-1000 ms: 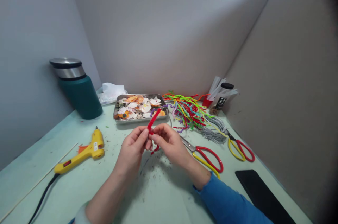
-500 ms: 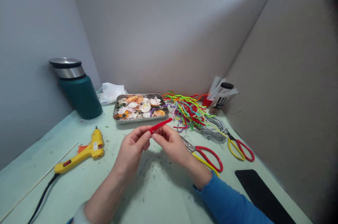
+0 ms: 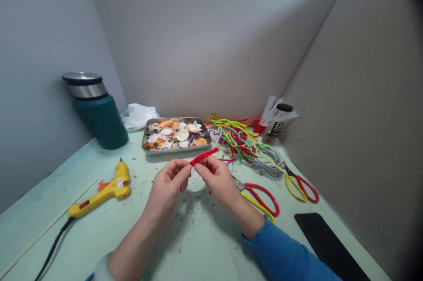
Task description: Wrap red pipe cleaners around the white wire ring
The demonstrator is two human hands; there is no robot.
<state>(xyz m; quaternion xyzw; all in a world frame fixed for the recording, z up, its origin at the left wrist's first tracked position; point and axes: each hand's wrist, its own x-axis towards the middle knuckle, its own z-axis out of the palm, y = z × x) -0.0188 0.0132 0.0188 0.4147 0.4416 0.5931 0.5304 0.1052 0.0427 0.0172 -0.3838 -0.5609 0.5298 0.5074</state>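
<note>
A fuzzy red pipe cleaner [image 3: 204,156] slants up to the right between my two hands, over the middle of the table. My left hand [image 3: 170,184] pinches its lower left end between thumb and forefinger. Close beside it, my right hand [image 3: 216,179] grips the same piece, with the thumb pressed near that end. The far tip sticks out above the right fingers. A small red bit shows under my right palm. Behind the hands lies a heap of coloured pipe cleaners [image 3: 238,140], next to a metal tray [image 3: 176,151] of shells.
A yellow glue gun [image 3: 99,199] and a thin stick [image 3: 49,230] lie at left, before a green bottle [image 3: 102,122]. Scissors [image 3: 261,199] lie by my right wrist, with another pair [image 3: 302,187] farther right. A black object [image 3: 330,245] rests at front right.
Both hands and the red pipe cleaner have shifted slightly to the right. The small red bit under my right palm now shows.
</note>
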